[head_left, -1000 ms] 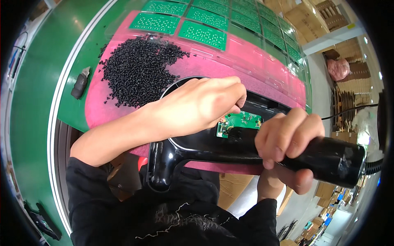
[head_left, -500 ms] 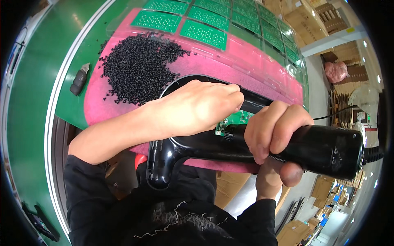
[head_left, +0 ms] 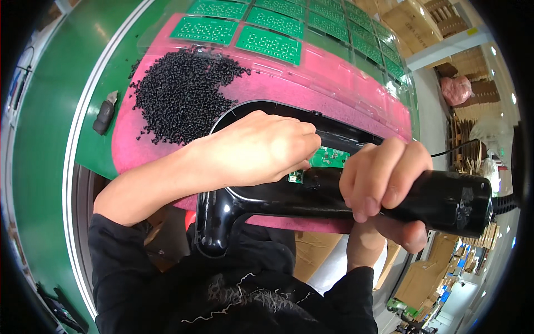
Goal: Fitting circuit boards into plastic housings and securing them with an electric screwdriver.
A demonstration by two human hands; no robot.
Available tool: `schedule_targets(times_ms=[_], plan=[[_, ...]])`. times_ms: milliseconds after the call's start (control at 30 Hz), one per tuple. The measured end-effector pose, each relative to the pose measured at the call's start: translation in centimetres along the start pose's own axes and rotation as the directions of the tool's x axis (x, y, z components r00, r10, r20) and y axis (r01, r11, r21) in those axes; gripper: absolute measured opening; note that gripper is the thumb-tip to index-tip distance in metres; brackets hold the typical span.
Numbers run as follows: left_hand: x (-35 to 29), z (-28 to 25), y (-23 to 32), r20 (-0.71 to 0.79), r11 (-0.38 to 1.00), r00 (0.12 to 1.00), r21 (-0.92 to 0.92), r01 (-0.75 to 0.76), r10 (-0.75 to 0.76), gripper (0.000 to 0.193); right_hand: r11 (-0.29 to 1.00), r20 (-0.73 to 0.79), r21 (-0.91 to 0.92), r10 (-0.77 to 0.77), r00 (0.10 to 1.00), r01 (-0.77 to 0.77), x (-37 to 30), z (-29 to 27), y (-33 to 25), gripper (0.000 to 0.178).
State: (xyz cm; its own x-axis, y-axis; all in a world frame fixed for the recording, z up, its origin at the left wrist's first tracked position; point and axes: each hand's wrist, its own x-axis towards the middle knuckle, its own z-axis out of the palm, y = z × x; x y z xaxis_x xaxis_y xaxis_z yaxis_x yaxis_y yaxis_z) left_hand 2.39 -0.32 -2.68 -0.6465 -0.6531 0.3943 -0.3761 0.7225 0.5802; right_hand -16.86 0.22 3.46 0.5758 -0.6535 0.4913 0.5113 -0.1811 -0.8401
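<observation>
Black tool (head_left: 445, 197) risen slightly, long axis left–right, right hand (head_left: 384, 181) fingers clamped round it, left hand (head_left: 261, 147) curled.

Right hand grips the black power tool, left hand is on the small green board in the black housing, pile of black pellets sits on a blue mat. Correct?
Not quite: the mat is pink, not blue, as the head view shows. The rest holds: the right hand grips the black power tool, the left hand is on the small green board in the black housing, and the black pellets lie piled on the mat.
</observation>
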Motion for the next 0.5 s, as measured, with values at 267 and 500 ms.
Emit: schedule_targets(times_ms=[267,500], plan=[[0.6,-0.3,0.2,0.082,0.998,0.994,-0.008,-0.066,0.066,0.019,0.937,-0.244,0.016,-0.335,0.91,0.349,-0.3,-0.2,-1.8,0.029],[0.9,-0.7,0.4,-0.033,0.98,0.999,-0.197,-0.037,0.032,0.016,0.922,-0.313,0.062,-0.346,0.884,0.383,-0.5,-0.6,-2.6,0.027]])
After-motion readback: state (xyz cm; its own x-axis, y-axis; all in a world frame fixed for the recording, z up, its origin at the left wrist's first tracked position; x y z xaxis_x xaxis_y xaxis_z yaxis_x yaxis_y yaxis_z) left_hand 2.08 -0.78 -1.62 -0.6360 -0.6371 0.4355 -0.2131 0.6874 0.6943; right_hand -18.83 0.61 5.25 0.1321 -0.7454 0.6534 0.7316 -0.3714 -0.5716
